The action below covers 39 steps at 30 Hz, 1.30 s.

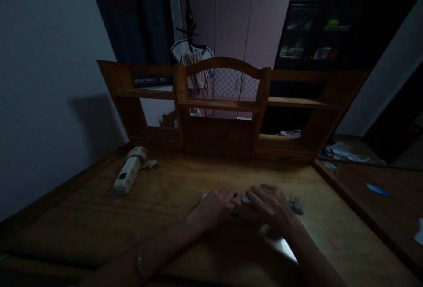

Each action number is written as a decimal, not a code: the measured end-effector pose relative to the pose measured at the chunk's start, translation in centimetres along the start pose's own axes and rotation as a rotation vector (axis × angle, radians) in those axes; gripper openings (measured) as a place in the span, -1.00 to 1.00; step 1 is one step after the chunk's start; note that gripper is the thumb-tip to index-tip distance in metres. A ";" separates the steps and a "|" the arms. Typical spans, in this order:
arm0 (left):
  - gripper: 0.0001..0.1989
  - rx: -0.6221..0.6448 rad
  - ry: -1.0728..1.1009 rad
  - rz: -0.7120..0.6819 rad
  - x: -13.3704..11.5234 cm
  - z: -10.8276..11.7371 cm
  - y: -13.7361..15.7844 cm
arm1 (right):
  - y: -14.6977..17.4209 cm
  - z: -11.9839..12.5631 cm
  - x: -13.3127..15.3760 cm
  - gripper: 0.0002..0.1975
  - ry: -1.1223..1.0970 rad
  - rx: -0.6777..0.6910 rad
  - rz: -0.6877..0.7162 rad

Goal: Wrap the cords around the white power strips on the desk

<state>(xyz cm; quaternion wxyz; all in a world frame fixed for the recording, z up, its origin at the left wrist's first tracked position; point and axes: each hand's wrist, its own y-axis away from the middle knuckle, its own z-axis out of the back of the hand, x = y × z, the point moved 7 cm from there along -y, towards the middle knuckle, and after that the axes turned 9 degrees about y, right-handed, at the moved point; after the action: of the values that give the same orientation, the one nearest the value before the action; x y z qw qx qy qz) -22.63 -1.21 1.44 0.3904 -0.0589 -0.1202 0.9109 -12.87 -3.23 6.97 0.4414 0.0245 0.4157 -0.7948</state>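
Close together over the near part of the desk are my left hand [216, 205] and my right hand [269, 205], fingers curled and nearly meeting. Between them shows a wound white cord [245, 199], both hands closed on it; most of it is covered, and whether it wraps a power strip I cannot tell. A grey plug [296, 205] with its prongs up lies just right of my right hand. Farther off at the left, a white power strip [128, 172] rests on the desk, its cord bundled at the far end.
A wooden shelf unit [220, 105] stands along the back of the wooden desk [185, 174]. A wall [56, 80] borders the left side. Beyond the desk's right edge lies a blue card-like item [376, 189]. Clothes [193, 53] hang behind the shelf. The room is dim.
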 end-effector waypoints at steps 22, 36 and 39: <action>-0.64 -0.284 0.303 -0.202 -0.3 1.8 1.6 | 1.8 -6.0 -5.0 -0.39 -0.581 0.374 -0.581; -0.40 -0.546 0.929 0.388 4.3 1.7 1.5 | 2.5 -7.4 -5.1 -0.69 -0.569 0.228 -0.540; -0.48 -0.645 1.209 0.541 5.9 0.9 1.3 | 1.4 -6.3 -4.2 -0.75 -0.495 0.210 -0.500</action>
<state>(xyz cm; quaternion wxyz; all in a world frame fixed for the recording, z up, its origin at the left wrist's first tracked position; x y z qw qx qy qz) -27.77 2.03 1.84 0.1135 -0.6904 -0.1273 0.7030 -11.37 3.58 3.61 0.3158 -0.2255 0.2057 -0.8984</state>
